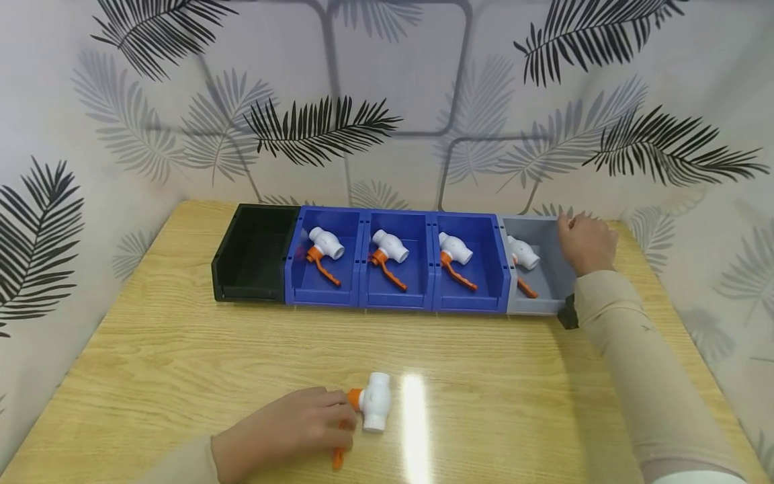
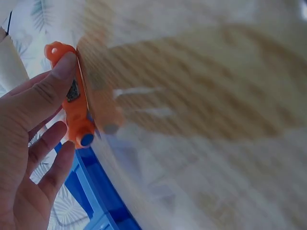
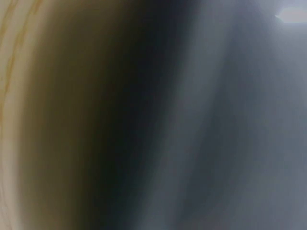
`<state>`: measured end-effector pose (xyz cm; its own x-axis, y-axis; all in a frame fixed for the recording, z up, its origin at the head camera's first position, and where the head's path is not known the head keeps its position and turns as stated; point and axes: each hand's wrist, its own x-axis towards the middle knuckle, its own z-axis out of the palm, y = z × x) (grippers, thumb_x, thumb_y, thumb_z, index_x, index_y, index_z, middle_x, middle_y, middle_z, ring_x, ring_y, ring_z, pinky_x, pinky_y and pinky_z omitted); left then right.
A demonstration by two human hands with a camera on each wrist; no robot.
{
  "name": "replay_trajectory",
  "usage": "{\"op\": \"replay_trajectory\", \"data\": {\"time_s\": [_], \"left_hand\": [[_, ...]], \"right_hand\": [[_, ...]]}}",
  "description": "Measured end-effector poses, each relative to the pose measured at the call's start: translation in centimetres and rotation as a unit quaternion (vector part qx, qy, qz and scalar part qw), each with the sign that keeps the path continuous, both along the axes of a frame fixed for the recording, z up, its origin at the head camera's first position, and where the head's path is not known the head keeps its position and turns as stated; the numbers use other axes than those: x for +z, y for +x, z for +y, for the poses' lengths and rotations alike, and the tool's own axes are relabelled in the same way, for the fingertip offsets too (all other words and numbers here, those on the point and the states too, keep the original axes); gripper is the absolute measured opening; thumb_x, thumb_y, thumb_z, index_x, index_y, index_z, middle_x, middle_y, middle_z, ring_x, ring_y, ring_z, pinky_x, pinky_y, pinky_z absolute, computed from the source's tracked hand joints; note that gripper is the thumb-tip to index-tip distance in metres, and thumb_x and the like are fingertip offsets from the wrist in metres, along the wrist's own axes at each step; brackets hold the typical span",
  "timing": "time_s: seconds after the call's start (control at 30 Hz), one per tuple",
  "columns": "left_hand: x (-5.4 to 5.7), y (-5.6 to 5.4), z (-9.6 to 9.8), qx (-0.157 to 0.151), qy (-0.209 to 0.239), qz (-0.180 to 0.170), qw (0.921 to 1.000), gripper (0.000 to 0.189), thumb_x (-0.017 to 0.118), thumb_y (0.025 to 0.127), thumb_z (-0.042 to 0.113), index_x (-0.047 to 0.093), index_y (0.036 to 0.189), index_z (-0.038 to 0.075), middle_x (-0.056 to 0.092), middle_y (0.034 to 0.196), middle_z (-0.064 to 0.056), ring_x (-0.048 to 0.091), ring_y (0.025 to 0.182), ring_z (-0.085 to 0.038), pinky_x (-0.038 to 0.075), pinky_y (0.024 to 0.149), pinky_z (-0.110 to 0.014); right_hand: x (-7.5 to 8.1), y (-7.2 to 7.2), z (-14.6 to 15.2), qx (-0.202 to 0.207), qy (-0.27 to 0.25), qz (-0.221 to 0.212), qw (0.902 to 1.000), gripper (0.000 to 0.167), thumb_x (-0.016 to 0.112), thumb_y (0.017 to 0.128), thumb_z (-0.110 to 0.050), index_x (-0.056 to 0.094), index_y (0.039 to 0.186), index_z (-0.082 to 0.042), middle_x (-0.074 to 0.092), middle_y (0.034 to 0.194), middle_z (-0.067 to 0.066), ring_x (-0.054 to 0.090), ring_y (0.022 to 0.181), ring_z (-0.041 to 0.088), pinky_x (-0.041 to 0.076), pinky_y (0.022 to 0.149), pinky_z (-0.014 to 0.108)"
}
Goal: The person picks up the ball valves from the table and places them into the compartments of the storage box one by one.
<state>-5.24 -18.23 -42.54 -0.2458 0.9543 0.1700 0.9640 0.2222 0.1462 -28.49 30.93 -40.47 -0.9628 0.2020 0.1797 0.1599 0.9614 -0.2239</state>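
Observation:
A white ball valve [image 1: 377,402] with an orange lever lies on the table near its front. My left hand [image 1: 296,423] holds it by the orange lever [image 2: 76,112]; the left wrist view shows the thumb across the lever, with fingers around its other side. Far right, my right hand [image 1: 586,243] grips the right wall of a grey bin [image 1: 535,307], its fingers over the rim and partly hidden. Inside that bin is another orange-levered ball valve [image 1: 525,254]. The right wrist view is too blurred to show the fingers.
Left of the grey bin, in one row, stand several blue bins [image 1: 396,300], each with a white ball valve [image 1: 392,247] inside, then a black bin [image 1: 249,294] at the left end. The row sits on a wooden table [image 1: 181,356] before a leaf-patterned backdrop [image 1: 399,81].

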Motion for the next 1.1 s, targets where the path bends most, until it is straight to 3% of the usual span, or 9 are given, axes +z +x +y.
{"op": "replay_trajectory", "data": {"time_s": [0.13, 0.27, 0.53, 0.77, 1.1], "left_hand": [[0.2, 0.5, 0.4, -0.004, -0.009, -0.053, 0.9985, 0.011, 0.06, 0.087, 0.016, 0.063, 0.093, 0.025, 0.053, 0.103, 0.012, 0.045, 0.094, -0.005, 0.038, 0.079, -0.015], [0.3, 0.9, 0.8, -0.02, -0.007, -0.067, 0.9975, 0.007, 0.058, 0.089, 0.021, 0.063, 0.092, 0.025, 0.051, 0.097, 0.014, 0.044, 0.09, -0.002, 0.034, 0.075, -0.012], [-0.1, 1.1, 1.4, -0.033, -0.01, -0.037, 0.9988, 0.008, 0.056, 0.09, 0.021, 0.063, 0.092, 0.023, 0.05, 0.093, 0.015, 0.042, 0.085, -0.001, 0.036, 0.076, -0.014], [-0.1, 1.1, 1.9, -0.045, 0.009, -0.044, 0.998, 0.008, 0.057, 0.09, 0.019, 0.064, 0.09, 0.021, 0.05, 0.089, 0.013, 0.042, 0.083, -0.001, 0.037, 0.076, -0.012], [-0.6, 1.1, 2.2, -0.046, 0.002, -0.041, 0.9981, 0.009, 0.055, 0.09, 0.019, 0.063, 0.091, 0.022, 0.048, 0.091, 0.012, 0.041, 0.086, -0.002, 0.036, 0.076, -0.012]], "right_hand": [[-0.1, 0.1, 0.0, -0.001, 0.003, 0.001, 1.0, 0.052, 0.024, 0.097, -0.039, 0.046, 0.067, -0.003, 0.053, 0.071, 0.022, 0.052, 0.075, 0.045, 0.035, 0.07, 0.06], [-0.1, 0.1, 0.0, -0.001, 0.003, -0.001, 1.0, 0.052, 0.024, 0.097, -0.038, 0.047, 0.068, -0.002, 0.054, 0.072, 0.022, 0.052, 0.075, 0.045, 0.035, 0.07, 0.06], [-0.2, 0.0, 0.1, -0.004, 0.002, -0.01, 0.9999, 0.053, 0.022, 0.097, -0.039, 0.049, 0.071, -0.001, 0.055, 0.078, 0.025, 0.052, 0.08, 0.046, 0.035, 0.072, 0.06], [-0.3, -0.1, 0.2, -0.004, 0.002, -0.011, 0.9999, 0.054, 0.021, 0.097, -0.041, 0.049, 0.073, -0.001, 0.055, 0.081, 0.026, 0.051, 0.082, 0.047, 0.034, 0.074, 0.061], [-0.3, -0.2, 0.2, -0.006, 0.0, -0.008, 0.9999, 0.056, 0.02, 0.097, -0.042, 0.05, 0.074, 0.0, 0.055, 0.081, 0.026, 0.051, 0.083, 0.047, 0.034, 0.074, 0.061]]}}
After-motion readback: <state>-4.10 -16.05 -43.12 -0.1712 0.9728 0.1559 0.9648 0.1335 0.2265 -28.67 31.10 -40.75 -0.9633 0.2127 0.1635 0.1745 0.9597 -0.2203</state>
